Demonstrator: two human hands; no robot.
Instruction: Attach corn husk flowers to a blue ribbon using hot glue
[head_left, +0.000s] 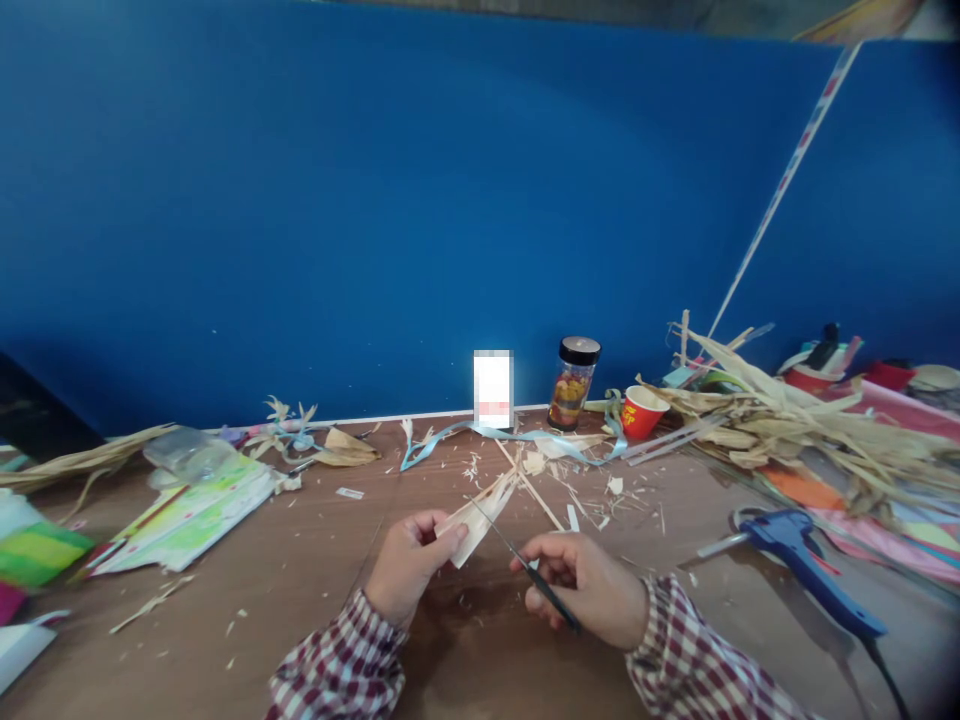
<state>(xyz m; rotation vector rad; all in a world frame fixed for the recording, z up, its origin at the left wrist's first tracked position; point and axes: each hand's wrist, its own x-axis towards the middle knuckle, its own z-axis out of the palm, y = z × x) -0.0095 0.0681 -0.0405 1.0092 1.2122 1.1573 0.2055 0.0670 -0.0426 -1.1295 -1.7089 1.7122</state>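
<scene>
My left hand (414, 562) pinches a pale piece of dried corn husk (480, 525) between thumb and fingers. The husk narrows away from me toward thin stalks on the table. In my right hand (589, 583) is a pair of scissors (551, 595) with dark handles, the fingers curled round them. Their slim metal tip points up and left, across the husk near my left thumb; whether the blades touch it I cannot tell. Husk scraps (534, 462) and a light blue ribbon (555, 437) lie beyond my hands.
A blue glue gun (806, 565) with a cord lies to the right, beside a heap of dry husks (757, 425). At the back stand a lidded jar (574, 385) and a red paper cup (643, 415). A painted sheet (199, 515) lies left, below a blue partition (375, 220).
</scene>
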